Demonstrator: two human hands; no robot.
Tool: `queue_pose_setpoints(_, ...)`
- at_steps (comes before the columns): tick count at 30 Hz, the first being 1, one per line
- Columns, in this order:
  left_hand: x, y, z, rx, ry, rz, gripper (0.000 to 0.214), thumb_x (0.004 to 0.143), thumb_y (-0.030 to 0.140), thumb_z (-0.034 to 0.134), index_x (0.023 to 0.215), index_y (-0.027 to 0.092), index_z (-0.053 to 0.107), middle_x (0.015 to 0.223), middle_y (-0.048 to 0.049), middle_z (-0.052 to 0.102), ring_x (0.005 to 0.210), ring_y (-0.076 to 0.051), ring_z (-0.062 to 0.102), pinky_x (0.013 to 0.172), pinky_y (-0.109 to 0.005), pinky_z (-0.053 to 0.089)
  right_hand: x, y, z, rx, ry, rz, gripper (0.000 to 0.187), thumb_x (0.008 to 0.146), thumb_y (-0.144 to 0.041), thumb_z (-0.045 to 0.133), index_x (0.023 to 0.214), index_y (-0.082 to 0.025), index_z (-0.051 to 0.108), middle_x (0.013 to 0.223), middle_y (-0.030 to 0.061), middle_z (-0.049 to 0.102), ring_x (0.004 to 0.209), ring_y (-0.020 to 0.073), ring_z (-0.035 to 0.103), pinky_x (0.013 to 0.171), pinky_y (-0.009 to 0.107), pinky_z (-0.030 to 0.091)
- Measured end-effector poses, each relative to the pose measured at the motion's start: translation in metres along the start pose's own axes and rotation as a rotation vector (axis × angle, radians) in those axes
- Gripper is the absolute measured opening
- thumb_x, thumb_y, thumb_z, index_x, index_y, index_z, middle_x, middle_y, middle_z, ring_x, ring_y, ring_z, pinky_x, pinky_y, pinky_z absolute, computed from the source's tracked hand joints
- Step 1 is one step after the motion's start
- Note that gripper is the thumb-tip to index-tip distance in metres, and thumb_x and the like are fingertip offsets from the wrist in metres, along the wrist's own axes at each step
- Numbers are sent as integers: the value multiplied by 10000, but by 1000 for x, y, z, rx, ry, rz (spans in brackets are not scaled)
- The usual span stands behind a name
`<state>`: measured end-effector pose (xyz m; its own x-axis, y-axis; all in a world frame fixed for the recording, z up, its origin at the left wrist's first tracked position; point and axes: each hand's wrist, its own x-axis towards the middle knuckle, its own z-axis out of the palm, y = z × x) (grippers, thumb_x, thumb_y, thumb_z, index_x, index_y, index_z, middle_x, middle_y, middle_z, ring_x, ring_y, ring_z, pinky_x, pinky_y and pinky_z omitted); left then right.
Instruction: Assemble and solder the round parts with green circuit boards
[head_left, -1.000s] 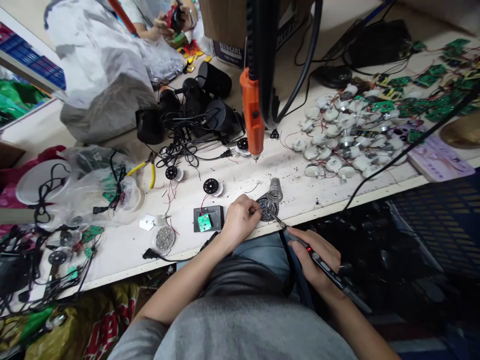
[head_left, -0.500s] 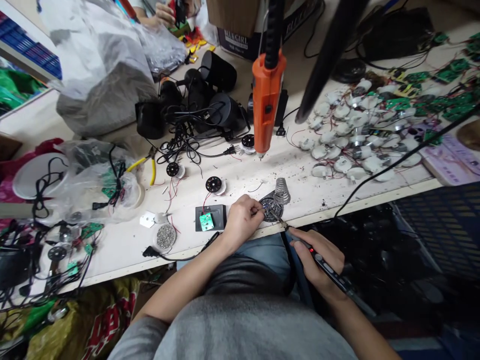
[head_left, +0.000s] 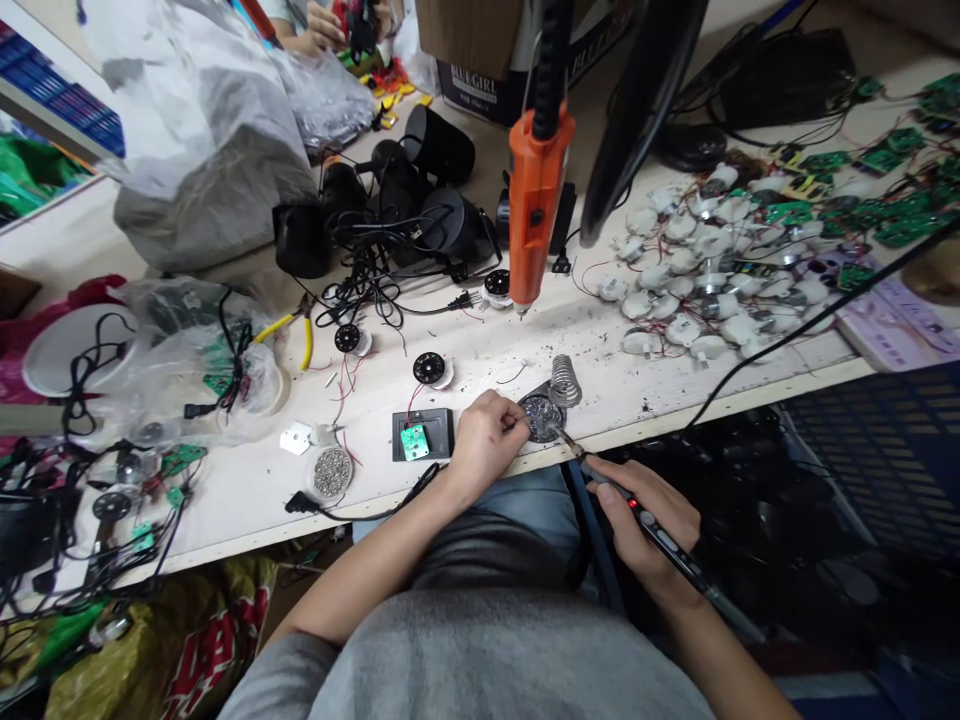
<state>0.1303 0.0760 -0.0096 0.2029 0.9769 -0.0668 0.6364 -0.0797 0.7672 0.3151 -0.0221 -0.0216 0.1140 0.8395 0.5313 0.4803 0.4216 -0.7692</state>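
Observation:
My right hand [head_left: 645,520] grips a black soldering iron [head_left: 660,540] with a small red light; its tip touches the round tip-cleaner pad [head_left: 541,416] on the soldering stand, beside a coiled spring holder [head_left: 564,380]. My left hand [head_left: 486,440] is closed in a pinch right next to that pad, on something too small to make out. Just left of it lies a dark jig [head_left: 424,435] with a small green circuit board [head_left: 412,441] on it.
An orange electric screwdriver [head_left: 534,215] hangs over the bench. White motors with wires [head_left: 697,280] and green boards [head_left: 885,210] fill the right side. Black lamp housings and cords [head_left: 390,220], yellow-handled pliers [head_left: 289,330] and plastic bags [head_left: 202,130] lie to the left. Another person's hands [head_left: 330,25] work at the far edge.
The soldering iron tip has stayed on the cleaner pad while my right hand shifted slightly right and down. My head moved, so the hanging screwdriver appears further right.

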Motion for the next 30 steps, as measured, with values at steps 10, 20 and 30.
queue_pose_setpoints(10, -33, 9, -48, -48, -61, 80, 106, 799, 90, 678, 723, 163, 691, 711, 7, 596, 606, -87, 546, 569, -190, 440, -1, -12, -1, -22, 13, -9, 319, 905, -91, 626, 1170, -233, 732, 882, 24, 758, 648, 145, 698, 567, 272, 575)
queue_pose_setpoints(20, -80, -46, -215, 360, -117, 94, 124, 861, 148, 596, 789, 171, 694, 765, -2, 623, 675, -107, 583, 632, -213, 441, 12, -33, 29, 60, -95, -115, 319, 907, -98, 624, 1170, -247, 726, 857, 18, 754, 658, 156, 697, 578, 278, 579)
queue_pose_setpoints(30, -82, -73, -132, 67, 56, 35, 95, 908, 206, 645, 830, 183, 694, 796, -13, 627, 746, -134, 593, 674, -238, 462, 25, -64, 84, 67, -236, -340, 462, 878, -15, 631, 1309, -181, 641, 902, 83, 744, 740, 171, 707, 644, 281, 601)
